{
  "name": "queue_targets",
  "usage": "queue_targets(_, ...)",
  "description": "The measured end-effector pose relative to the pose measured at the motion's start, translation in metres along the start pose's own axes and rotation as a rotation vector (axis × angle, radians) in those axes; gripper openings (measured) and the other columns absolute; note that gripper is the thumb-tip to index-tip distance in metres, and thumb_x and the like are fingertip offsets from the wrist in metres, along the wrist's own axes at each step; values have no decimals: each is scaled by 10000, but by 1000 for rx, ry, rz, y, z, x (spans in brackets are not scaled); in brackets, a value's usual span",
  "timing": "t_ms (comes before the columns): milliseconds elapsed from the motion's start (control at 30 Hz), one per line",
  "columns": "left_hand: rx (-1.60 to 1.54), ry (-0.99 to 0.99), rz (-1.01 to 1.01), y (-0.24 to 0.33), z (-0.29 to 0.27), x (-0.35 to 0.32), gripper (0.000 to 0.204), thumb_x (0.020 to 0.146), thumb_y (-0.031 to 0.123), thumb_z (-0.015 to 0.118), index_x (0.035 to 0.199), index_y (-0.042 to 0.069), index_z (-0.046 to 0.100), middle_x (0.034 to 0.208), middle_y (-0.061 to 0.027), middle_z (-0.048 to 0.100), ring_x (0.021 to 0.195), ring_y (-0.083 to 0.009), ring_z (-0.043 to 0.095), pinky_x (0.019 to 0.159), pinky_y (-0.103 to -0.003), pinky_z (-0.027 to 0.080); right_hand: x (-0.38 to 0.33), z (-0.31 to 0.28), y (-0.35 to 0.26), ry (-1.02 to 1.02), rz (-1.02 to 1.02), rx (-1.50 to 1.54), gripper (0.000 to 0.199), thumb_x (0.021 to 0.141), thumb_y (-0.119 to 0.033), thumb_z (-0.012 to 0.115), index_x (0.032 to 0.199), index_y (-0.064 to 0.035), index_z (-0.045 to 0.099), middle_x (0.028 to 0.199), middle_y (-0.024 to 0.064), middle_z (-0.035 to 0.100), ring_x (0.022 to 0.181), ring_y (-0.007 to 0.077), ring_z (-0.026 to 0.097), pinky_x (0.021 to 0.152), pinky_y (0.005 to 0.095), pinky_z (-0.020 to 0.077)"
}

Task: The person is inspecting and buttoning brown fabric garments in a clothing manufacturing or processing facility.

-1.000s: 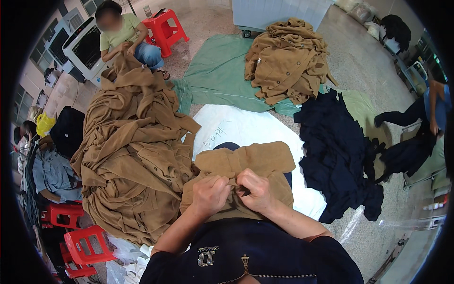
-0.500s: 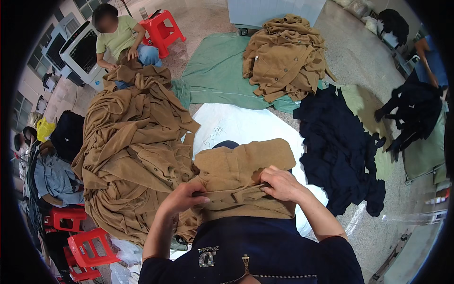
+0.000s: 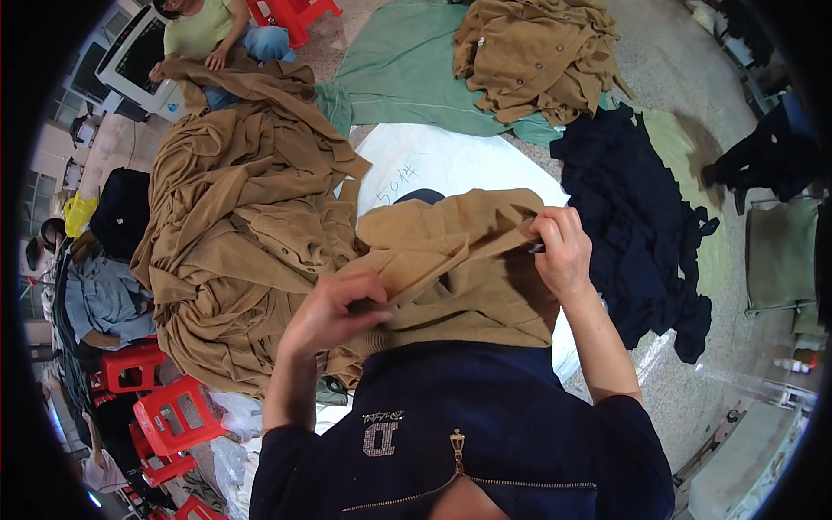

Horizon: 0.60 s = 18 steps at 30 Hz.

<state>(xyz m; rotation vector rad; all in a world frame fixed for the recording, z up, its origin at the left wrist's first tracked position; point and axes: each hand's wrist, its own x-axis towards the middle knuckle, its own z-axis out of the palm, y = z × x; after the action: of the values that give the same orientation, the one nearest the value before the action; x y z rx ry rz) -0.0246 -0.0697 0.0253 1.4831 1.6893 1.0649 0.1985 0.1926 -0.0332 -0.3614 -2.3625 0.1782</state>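
Observation:
A tan knitted garment (image 3: 468, 286) lies across my lap, over a white sheet (image 3: 451, 160). My left hand (image 3: 334, 312) pinches its edge at the lower left. My right hand (image 3: 562, 251) grips the same edge higher up at the right, so the fabric runs taut between the two. A small dark item shows at my right fingertips; I cannot tell what it is.
A big heap of tan garments (image 3: 243, 234) rises at my left, another tan pile (image 3: 537, 56) lies on a green sheet (image 3: 407, 74) ahead, and dark navy garments (image 3: 628, 217) spread at the right. A person in a green top (image 3: 204, 26) sits beyond. Red stools (image 3: 165, 416) stand lower left.
My hands have moved apart along the garment's edge: the right hand rose to the right, the left stayed low, and the fabric between them is stretched.

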Motion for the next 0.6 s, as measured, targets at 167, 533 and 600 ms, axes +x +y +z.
queue_targets(167, 11, -244, -65, -10, 33, -12, 173, 744, 35, 731, 843, 32, 590, 808, -72, 556, 746, -261, 589, 640, -338, 460, -40, 12, 10, 160, 91, 90, 421, 575, 214, 543, 915, -33, 547, 878, 139, 566, 780, 319, 568, 647, 363, 484)
queue_targets(533, -468, -63, -165, 8, 22, 1, 140, 821, 22, 699, 839, 22, 560, 796, -2, 514, 704, -86, 504, 594, -238, 402, -21, -8, -8, 314, 29, 221, 345, 603, 111, 659, 872, -74, 551, 855, 79, 598, 769, 278, 564, 650, 351, 472)
queue_targets(600, -856, 84, -319, 16, 23, 4, 125, 826, 49, 667, 829, 23, 545, 831, -34, 523, 679, -101, 464, 593, -232, 351, -10, -17, -19, 296, -87, 172, 350, 615, 83, 691, 894, -93, 573, 833, 48, 618, 742, 256, 576, 628, 327, 473)
